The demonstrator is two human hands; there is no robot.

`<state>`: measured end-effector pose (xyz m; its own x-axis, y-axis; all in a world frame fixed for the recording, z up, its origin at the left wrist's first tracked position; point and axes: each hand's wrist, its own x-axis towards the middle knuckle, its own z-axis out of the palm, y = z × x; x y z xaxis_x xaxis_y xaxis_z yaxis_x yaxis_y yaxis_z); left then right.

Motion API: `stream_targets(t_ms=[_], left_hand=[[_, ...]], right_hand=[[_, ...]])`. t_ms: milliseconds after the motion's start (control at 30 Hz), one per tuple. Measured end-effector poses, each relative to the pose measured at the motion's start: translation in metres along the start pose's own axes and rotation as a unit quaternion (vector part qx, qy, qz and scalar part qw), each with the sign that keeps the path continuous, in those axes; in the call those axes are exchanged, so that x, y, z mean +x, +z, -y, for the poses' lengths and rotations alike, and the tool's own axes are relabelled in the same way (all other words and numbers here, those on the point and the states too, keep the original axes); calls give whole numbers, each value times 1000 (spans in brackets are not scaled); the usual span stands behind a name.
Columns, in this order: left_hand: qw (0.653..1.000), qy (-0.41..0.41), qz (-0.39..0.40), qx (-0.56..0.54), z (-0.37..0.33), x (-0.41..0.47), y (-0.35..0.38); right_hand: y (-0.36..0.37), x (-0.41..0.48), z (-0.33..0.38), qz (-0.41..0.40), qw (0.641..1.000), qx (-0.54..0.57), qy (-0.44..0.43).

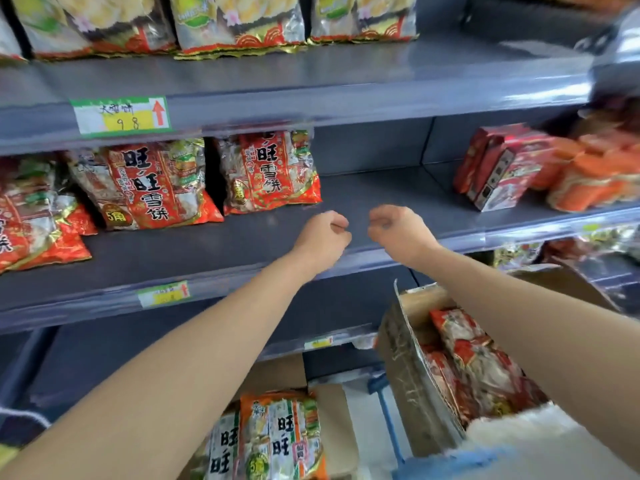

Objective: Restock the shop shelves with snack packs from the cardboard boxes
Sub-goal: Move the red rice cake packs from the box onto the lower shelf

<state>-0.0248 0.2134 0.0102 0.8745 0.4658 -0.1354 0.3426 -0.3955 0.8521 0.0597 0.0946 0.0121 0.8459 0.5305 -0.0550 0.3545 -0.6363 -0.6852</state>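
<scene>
Both my arms reach out over the front of the grey middle shelf [381, 192]. My left hand [322, 237] and my right hand [398, 233] hover side by side above its bare stretch, fingers curled in, holding nothing. On that shelf, left of my hands, stand red snack packs [270, 171], with more of them [152, 185] further left. An open cardboard box [408, 358] at lower right holds red snack packs [478, 362]. Below my left arm lie orange and green snack packs [277, 438] on another cardboard box [332, 427].
Red cartons [502, 168] and orange packs [595, 178] fill the right end of the middle shelf. The upper shelf carries large snack bags [235, 22], with a price label [121, 114] on its front edge. A lower shelf edge [318, 342] juts out below.
</scene>
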Motion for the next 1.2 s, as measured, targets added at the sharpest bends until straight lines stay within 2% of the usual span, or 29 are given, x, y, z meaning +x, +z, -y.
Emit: stream_targets(t_ms=[300, 433, 600, 867, 967, 1200], left_hand=[[989, 6, 146, 14, -30, -48, 135], [983, -34, 181, 17, -26, -42, 194], [969, -115, 217, 13, -22, -7, 270], [938, -275, 208, 41, 28, 47, 387], [921, -343, 184, 24, 48, 58, 414], [890, -434, 140, -1, 67, 70, 456]], right_hand=[[-70, -83, -128, 20, 987, -103, 119], [-89, -83, -193, 99, 962, -186, 173], [-100, -54, -282, 174, 930, -220, 237], [-94, -1, -396, 256, 897, -156, 326], [-75, 14, -442, 302, 881, -171, 321], [-60, 15, -473, 314, 862, -77, 391]])
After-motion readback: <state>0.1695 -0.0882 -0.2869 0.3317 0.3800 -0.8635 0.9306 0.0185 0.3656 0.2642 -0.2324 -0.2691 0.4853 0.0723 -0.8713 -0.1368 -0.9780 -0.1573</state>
